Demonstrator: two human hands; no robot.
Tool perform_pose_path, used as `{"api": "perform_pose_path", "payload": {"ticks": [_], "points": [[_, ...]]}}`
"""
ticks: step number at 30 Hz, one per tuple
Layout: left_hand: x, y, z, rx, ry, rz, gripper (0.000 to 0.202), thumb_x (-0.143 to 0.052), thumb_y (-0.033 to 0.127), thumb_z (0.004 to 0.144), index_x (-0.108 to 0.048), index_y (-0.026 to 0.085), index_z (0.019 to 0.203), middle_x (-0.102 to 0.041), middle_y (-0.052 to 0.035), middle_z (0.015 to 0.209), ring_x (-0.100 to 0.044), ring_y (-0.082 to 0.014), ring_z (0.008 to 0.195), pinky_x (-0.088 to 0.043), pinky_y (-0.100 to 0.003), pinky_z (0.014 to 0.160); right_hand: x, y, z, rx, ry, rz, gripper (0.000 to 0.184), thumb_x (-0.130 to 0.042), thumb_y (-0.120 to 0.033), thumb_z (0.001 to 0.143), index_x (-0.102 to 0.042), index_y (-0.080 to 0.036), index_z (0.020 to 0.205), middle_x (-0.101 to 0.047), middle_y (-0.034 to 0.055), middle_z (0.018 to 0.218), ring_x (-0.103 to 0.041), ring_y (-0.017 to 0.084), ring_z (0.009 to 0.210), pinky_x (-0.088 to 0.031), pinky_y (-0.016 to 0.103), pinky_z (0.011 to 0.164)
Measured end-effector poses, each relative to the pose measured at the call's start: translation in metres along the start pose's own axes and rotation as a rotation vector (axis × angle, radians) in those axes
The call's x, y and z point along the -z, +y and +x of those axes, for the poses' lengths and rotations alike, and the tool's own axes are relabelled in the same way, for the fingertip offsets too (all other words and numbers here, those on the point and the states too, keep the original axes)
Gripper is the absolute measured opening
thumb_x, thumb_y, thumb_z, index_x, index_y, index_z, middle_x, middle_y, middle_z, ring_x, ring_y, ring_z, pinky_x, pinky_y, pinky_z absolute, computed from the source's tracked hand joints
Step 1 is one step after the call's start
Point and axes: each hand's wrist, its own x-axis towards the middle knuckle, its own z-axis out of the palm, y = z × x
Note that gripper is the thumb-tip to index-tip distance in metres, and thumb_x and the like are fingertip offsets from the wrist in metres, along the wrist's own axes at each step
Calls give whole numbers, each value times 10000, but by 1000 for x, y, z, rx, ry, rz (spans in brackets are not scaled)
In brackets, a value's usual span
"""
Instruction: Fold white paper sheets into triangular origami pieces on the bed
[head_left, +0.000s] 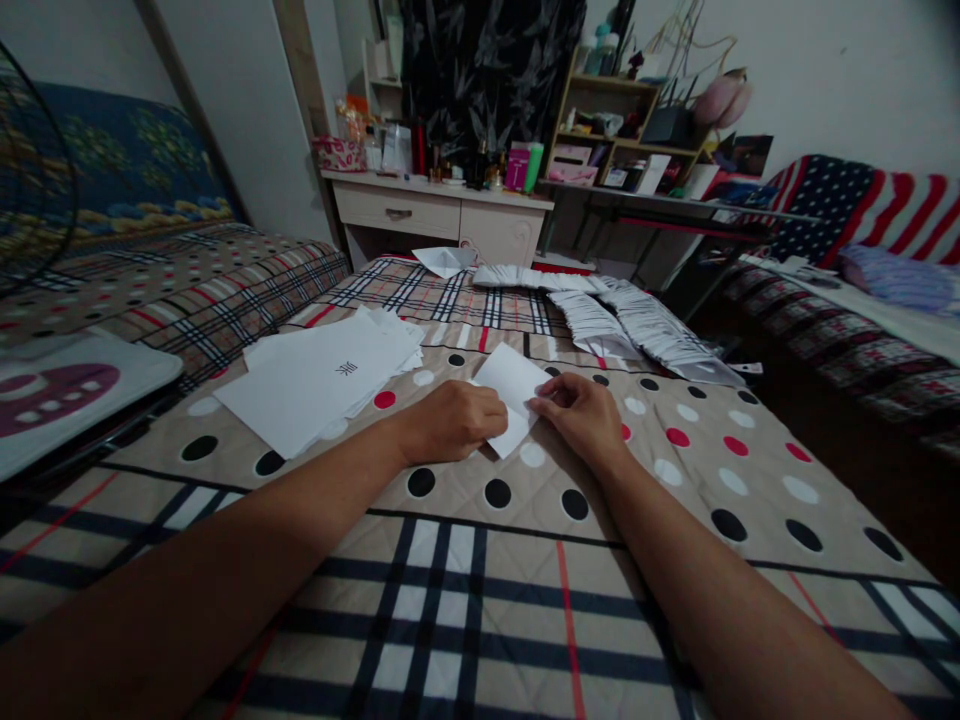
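A small white sheet of paper (514, 385) lies folded on the quilted bedspread (480, 600) in front of me. My left hand (450, 422) is closed, its fingers pinching the sheet's near left edge. My right hand (581, 415) is closed too, fingertips pressed on the sheet's right edge. To the left of my hands lies a loose stack of white sheets (322, 378) with a small printed mark on top.
A long row of folded white paper pieces (637, 320) curves along the far right of the bed, with one folded paper shape (446, 260) at the far end. A cluttered dresser (442, 210) and shelves (622, 130) stand beyond. A second bed (862, 300) is at right.
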Motion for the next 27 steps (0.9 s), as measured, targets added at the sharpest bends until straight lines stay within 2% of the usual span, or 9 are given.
{"api": "perform_pose_path", "payload": {"ticks": [4, 10, 14, 23, 27], "points": [[0, 0, 0, 15, -19, 5, 122, -525, 92, 810, -637, 141, 815, -690, -67, 839, -622, -192, 813, -461, -299, 657, 4, -5, 0, 7, -166, 11, 180, -716, -351, 658, -684, -201, 754, -621, -24, 618, -521, 116, 549, -319, 235, 505], [-3, -3, -3, 57, 53, -140, 151, -551, 91, 787, -660, 151, 872, -687, -61, 866, -622, -186, 840, -483, -302, 719, 8, 1, 5, 37, -287, 107, 106, -710, -279, 647, -677, -184, 682, -643, -14, 595, -512, 104, 513, -331, 222, 482], [-7, -5, -5, 122, 83, -236, 159, -592, 170, 813, -696, 185, 933, -679, -42, 937, -626, -176, 878, -487, -300, 773, 6, 8, 9, 21, -365, 167, 111, -706, -266, 635, -679, -174, 691, -632, -17, 575, -518, 106, 504, -341, 219, 474], [-14, -10, -8, 243, 122, -369, 141, -618, 149, 823, -739, 217, 846, -659, -10, 842, -613, -129, 774, -455, -252, 708, 5, 8, 10, -8, -378, 206, 89, -707, -254, 626, -676, -175, 652, -632, -13, 579, -529, 109, 514, -340, 218, 473], [-14, -11, -7, 296, 117, -396, 135, -601, 202, 864, -734, 203, 842, -663, -20, 821, -615, -139, 778, -448, -261, 716, 5, 7, 9, -19, -389, 204, 68, -696, -240, 626, -674, -179, 648, -633, -15, 585, -534, 110, 525, -350, 217, 486]]}}
